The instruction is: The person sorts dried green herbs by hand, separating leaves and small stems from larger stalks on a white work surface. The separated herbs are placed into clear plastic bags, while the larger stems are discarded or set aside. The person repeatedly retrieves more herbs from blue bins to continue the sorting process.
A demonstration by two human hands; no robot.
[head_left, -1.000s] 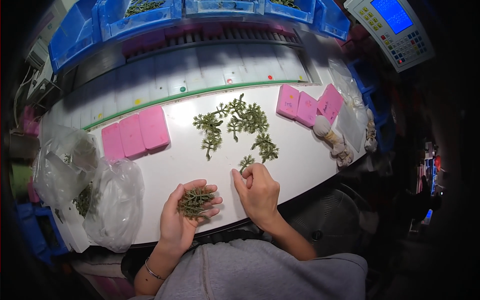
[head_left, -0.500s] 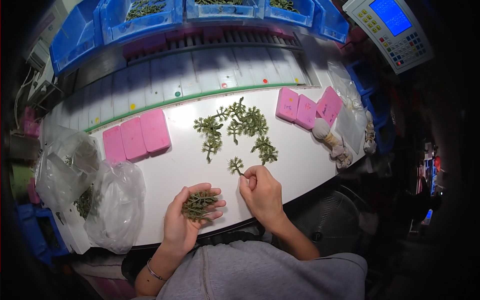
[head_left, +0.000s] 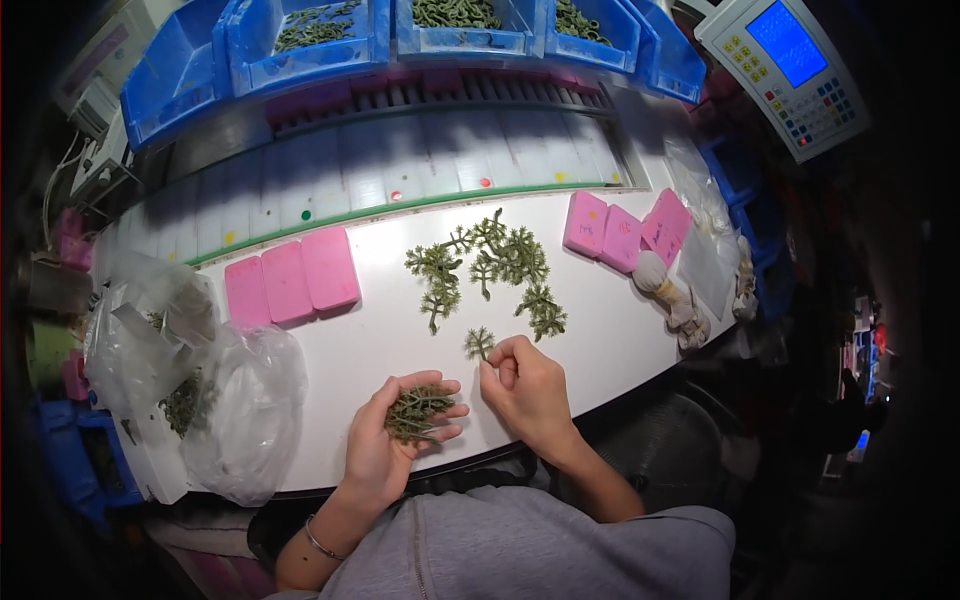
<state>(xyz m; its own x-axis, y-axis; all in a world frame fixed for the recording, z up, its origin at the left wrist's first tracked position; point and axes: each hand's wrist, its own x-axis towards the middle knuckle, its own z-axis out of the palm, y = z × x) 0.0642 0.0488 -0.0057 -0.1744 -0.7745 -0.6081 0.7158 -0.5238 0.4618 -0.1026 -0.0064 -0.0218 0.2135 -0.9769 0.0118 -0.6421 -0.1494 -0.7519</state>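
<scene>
White worktop, blue bins behind. Left hand cups a clump of green sprigs, grip loose; right hand, grip narrow, pinches a single branched sprig.

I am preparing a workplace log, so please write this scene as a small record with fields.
Left hand: palm up, bearing a bunch of green sprigs
Right hand: grip pinching a single sprig
White table: loose sprigs lie beyond the hands
Pink blocks: three at left, three at right
Left edge: translucent plastic bags
Back: blue bins, some with green pieces
Upper right: keypad device with blue screen
</scene>
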